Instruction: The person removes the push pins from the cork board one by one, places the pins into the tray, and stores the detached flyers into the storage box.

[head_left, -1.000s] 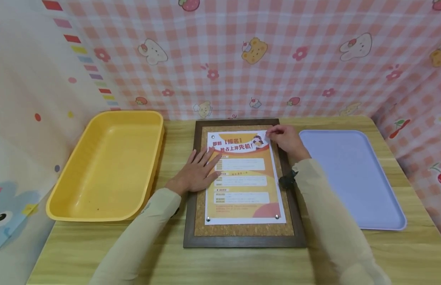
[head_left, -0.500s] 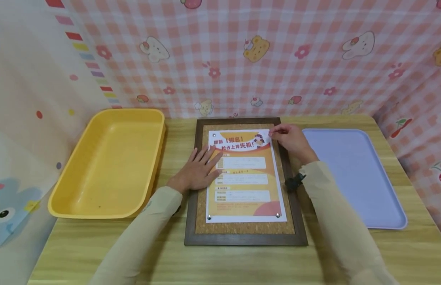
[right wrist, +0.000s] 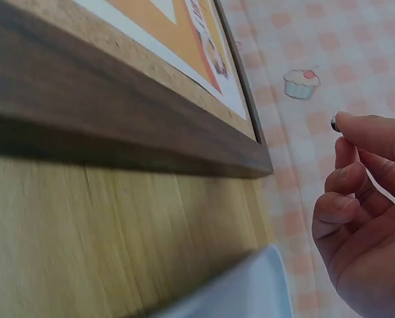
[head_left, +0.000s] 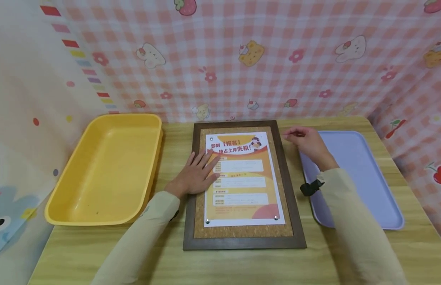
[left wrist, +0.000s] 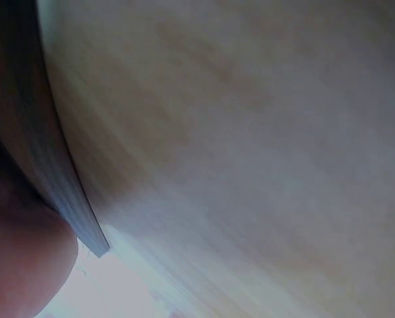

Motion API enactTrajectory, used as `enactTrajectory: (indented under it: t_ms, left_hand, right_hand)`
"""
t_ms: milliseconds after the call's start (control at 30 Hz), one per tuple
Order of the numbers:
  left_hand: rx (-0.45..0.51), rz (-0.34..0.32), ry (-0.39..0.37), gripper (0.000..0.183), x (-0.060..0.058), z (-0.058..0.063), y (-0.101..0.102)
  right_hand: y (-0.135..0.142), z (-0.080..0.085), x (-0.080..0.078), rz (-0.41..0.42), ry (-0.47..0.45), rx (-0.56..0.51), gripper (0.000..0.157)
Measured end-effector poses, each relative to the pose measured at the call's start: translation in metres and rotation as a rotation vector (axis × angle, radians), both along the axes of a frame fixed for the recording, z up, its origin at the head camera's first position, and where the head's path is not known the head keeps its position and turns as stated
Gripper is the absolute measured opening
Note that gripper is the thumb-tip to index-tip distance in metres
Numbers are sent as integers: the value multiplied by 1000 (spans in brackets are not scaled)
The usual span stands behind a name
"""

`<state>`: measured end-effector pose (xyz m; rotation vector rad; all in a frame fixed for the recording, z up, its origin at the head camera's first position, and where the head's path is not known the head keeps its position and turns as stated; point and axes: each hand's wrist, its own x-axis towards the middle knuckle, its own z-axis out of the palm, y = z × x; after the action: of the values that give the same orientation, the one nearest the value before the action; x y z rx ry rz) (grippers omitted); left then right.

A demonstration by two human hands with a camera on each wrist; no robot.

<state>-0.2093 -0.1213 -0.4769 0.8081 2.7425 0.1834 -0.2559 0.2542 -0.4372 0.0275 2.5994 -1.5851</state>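
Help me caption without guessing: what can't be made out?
Head view: poster fine print, too small; part of its left edge, under the left hand.
Left wrist view: most of that hand, cut off at left.
Right wrist view: part of the shiny piece, behind the right hand.
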Motion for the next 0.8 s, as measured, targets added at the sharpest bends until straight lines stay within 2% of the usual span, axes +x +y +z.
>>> enactTrajectory:
  t_ms: [233, 433, 567, 800]
  left_hand:
    - [10, 2, -5, 65, 0, -2, -3]
    - [22, -2, -1, 65, -1, -5, -3]
    - [28, 1, 3, 65, -2, -10, -3]
    - [12, 13, -10, 65, 1, -1, -2]
  right_hand:
    - [14, 0, 3, -25, 8, -66, 34]
    - [25, 1, 6, -49, 5, -112, 28]
    - [30, 2, 8, -64, -1, -111, 29]
    - [37, 0, 8, -109, -2, -115, 31]
